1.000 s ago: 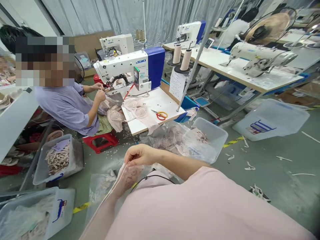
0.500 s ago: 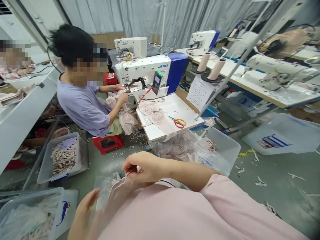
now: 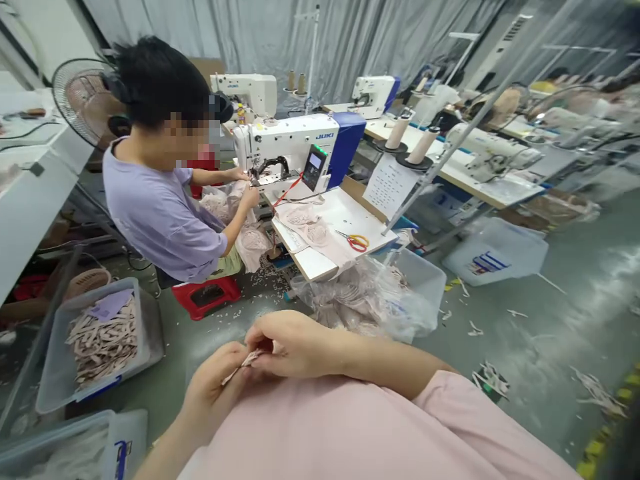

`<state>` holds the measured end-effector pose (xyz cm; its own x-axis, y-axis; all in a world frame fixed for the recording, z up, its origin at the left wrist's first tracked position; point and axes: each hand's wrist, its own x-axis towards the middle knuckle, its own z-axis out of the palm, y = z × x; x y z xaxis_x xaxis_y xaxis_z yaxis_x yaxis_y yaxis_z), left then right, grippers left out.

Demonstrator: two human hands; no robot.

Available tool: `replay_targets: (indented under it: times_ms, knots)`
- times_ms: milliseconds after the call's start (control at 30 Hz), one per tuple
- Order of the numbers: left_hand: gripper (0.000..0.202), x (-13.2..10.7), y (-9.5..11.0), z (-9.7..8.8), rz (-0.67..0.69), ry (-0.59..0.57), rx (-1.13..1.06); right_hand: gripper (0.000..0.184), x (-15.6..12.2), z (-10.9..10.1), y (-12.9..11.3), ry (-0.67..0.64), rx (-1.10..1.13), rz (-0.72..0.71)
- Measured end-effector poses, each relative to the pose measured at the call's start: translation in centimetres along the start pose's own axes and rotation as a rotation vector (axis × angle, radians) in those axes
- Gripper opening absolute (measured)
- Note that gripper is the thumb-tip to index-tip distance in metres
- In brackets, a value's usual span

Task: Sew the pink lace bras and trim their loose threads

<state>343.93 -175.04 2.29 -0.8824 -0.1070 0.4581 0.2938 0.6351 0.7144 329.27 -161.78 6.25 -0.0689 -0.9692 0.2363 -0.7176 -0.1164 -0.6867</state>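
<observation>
Close to my body, a small pale pink fabric strip [image 3: 250, 359] is pinched between my two hands. My left hand [image 3: 213, 377] grips its lower left end, thumb pressed on top. Curled fingers and thumb of my right hand [image 3: 290, 343] hold the upper right end. Most of the strip is hidden inside the fingers, so its full shape cannot be made out. Both hands nearly touch each other, above the floor and in front of my pink shirt [image 3: 320, 427].
A co-worker in a purple shirt [image 3: 155, 207] sits at a sewing machine [image 3: 295, 140]. Scissors [image 3: 356, 241] and pink bra pieces [image 3: 313, 227] lie on its table. A plastic bag [image 3: 360, 300] hangs below. Bins of strips [image 3: 103, 347] stand left; scraps litter the floor.
My left hand has moved up and right to meet my right hand, and now pinches the strip. The clear plastic and hanging fabric near my hands no longer show. My view has shifted right.
</observation>
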Motion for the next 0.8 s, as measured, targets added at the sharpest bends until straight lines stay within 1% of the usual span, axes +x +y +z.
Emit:
replay_targets:
  times_ms: [100, 233, 300, 433, 567, 667, 800]
  knots:
    - [0.021, 0.6, -0.8, -0.6, -0.001, 0.004, -0.013, 0.016, -0.1, 0.4, 0.8, 0.105, 0.031, -0.051]
    - [0.02, 1.3, -1.3, -0.9, -0.042, 0.021, 0.019, 0.012, 0.2, 0.6, 1.8, 0.302, 0.084, -0.153]
    - [0.02, 1.6, -1.4, -0.9, -0.08, 0.033, 0.043, 0.01, 0.5, 0.4, 2.3, 0.336, 0.099, -0.144]
    - [0.021, 2.4, -1.6, -0.8, -0.115, 0.068, 0.089, 0.013, 1.4, -0.4, 3.3, 0.31, 0.156, -0.069]
    - [0.023, 3.5, -1.9, -0.5, -0.132, 0.101, 0.065, 0.013, 2.3, -1.5, 4.4, 0.258, 0.218, -0.047]
    - [0.021, 4.1, -2.6, 0.1, -0.221, 0.143, 0.047, 0.014, 2.8, -2.3, 5.4, 0.23, 0.272, -0.013]
    - [0.019, 5.3, -3.5, 1.1, -0.401, 0.194, 0.015, 0.012, 3.1, -3.6, 6.9, 0.219, 0.325, 0.063]
